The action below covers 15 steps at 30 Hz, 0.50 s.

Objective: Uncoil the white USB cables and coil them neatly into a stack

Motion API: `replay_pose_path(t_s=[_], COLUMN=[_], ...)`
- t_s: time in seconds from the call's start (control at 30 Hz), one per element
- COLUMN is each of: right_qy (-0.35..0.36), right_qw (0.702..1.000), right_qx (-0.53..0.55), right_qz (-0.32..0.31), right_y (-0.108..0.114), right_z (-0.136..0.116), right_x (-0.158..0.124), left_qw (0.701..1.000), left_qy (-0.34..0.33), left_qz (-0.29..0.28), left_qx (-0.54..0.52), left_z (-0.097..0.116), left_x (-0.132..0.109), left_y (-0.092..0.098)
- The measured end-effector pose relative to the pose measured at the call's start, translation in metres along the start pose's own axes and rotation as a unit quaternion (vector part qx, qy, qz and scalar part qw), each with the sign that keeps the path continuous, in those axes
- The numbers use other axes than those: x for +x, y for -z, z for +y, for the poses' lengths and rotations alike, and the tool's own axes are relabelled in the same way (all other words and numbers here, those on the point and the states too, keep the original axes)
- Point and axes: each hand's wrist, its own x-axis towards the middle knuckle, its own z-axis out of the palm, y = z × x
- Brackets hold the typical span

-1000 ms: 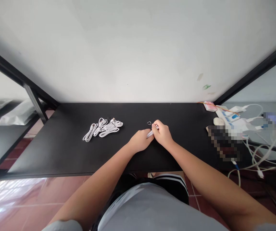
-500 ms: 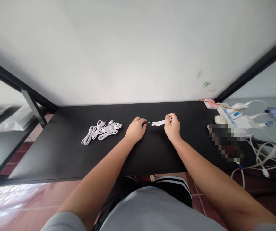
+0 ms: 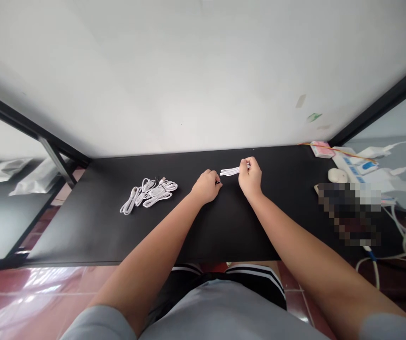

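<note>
Right Hand Held a Folded White Cable, Left Hand Curled Close By

We had 2 hands at work over the black table (image 3: 82,222). Our right hand (image 3: 250,175) was closed around 1 end of the white cable bundle (image 3: 230,172), with the thumb against the curled fingers. The bundle's folded strands stuck out sideways from that grip — towards our left hand — over the far half of the table; we could not tell whether they touched its surface.

Our left hand (image 3: 206,185) was bent inward, thumb and fingertips drawn near each other beside a small tie (image 3: 219,182). The tie was tiny in this view, so whether we pinched it or only touched it was unclear.

Well to the left, a group of coiled white cables (image 3: 149,192) lay on the table, their loops pressed side by side. At the right end we saw a pink box (image 3: 322,149), a rounded white object (image 3: 337,175) and a power strip (image 3: 348,163) with plugs in it — and, nearer to us, a dark object (image 3: 344,210) blurred by pixelation.
</note>
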Motion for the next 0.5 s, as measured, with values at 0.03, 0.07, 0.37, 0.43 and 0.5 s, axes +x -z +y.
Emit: replay_pose_path(t_s=[0.03, 0.07, 0.37, 0.43, 0.5], right_qy=[0.002, 0.004, 0.016, 0.025, 0.036], right_qw=[1.000, 1.000, 0.998, 0.997, 0.993], right_qx=[0.006, 0.012, 0.046, 0.049, 0.058], right_qz=[-0.002, -0.003, -0.033, -0.060, -0.098], right_y=[-0.003, -0.007, -0.030, -0.031, -0.031], right_z=[-0.001, -0.003, 0.001, 0.003, 0.004], right_x=[0.003, 0.006, 0.015, 0.014, 0.013], left_qw=[1.000, 1.000, 0.937, 0.918, 0.903], left_qy=[0.009, 0.021, 0.164, 0.172, 0.164], left_qz=[0.002, 0.007, 0.122, 0.139, 0.152], left_qx=[-0.008, -0.022, -0.282, -0.328, -0.367], left_z=[-0.001, -0.002, -0.023, -0.026, -0.028], left_x=[0.000, -0.001, -0.006, -0.003, 0.003], left_y=[0.000, 0.001, 0.022, 0.028, 0.030])
